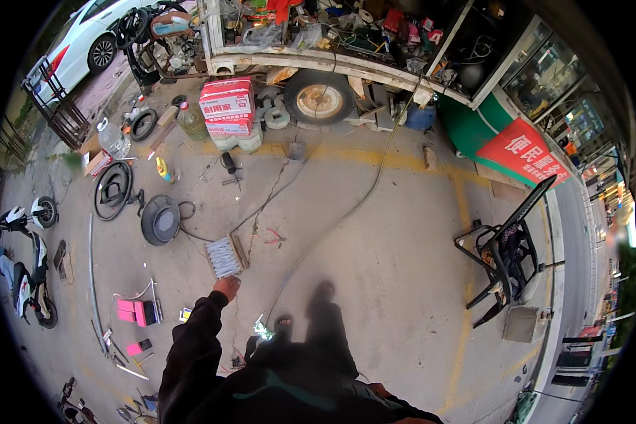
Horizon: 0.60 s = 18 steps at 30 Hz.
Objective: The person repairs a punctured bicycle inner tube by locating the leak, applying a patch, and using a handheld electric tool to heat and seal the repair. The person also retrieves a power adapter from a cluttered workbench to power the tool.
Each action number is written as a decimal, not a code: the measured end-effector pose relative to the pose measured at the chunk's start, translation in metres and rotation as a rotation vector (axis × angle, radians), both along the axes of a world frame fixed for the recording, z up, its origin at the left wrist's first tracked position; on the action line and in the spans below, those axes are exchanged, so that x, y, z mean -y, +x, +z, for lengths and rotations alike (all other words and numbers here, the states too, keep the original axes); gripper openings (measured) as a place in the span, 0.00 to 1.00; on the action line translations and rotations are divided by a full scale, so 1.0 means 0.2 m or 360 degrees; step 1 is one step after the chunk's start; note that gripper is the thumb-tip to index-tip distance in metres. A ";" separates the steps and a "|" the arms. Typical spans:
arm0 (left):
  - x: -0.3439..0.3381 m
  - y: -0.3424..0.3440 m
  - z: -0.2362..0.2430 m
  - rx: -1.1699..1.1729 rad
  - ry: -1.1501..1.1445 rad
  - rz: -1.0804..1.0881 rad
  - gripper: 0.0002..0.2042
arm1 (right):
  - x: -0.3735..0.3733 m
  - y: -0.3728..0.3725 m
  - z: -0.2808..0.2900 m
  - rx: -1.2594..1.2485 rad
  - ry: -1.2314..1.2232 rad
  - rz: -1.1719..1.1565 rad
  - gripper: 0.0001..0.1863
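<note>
Left of the frame's middle, the left hand (pixel 227 287) is hanging at the near edge of a small stool (pixel 224 257) with a pale striped seat and a wooden frame, which is sitting on the concrete floor (pixel 396 261); whether its fingers are clamping that edge or only meeting it, I cannot tell. The right hand (pixel 380 390) is barely showing by the dark clothing at the lower edge, so I cannot tell how its fingers are standing. Red-handled pliers (pixel 276 238) are lying just right of the stool, and a dark round basin (pixel 161 220) is standing to its upper left. Pink boxes (pixel 136 312) are lying in the lower left, a red-and-white carton (pixel 227 106) is standing at upper centre, and a black chair (pixel 505 258) is occupying the right side.
</note>
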<state>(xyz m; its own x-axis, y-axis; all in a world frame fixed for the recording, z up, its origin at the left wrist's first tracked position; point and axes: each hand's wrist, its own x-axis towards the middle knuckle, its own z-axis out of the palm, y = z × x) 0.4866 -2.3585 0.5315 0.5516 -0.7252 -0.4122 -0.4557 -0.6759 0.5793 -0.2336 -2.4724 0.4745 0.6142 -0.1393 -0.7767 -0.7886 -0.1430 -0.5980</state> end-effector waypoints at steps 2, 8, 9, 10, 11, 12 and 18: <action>0.37 0.16 0.02 0.0094 0.0020 0.0022 0.14 | 0.25 0.17 0.02 0.0198 -0.0081 0.0046 0.09; 0.82 0.34 -0.13 0.0215 0.0205 -0.0069 0.13 | 1.42 0.68 -0.29 0.0052 -0.0250 0.0350 0.11; 0.86 0.34 -0.15 0.0244 0.0411 -0.0271 0.13 | 1.68 0.81 -0.34 0.0081 -0.0138 0.0162 0.08; 0.90 0.32 -0.17 0.0134 0.0505 -0.0299 0.12 | 1.95 0.97 -0.38 0.0094 -0.0273 -0.0149 0.08; 0.95 0.31 -0.19 -0.0009 0.0803 -0.0383 0.11 | 2.22 1.14 -0.39 0.0164 -0.0450 -0.0357 0.08; 0.98 0.28 -0.19 -0.0071 0.0745 -0.0308 0.11 | 2.49 1.34 -0.37 0.0191 -0.0678 -0.0539 0.08; 1.40 0.14 -0.22 -0.0913 0.0556 0.0685 0.12 | 3.62 2.29 0.13 0.0899 -0.0682 -0.0962 0.13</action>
<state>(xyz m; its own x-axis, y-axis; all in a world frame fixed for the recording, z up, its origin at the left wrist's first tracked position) 0.5156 -2.6393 0.4879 0.3867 -0.2734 -0.8807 0.1915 -0.9104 0.3667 0.2238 -3.1971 0.5000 0.6150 -0.7645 -0.1933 -0.4092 -0.0999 -0.9069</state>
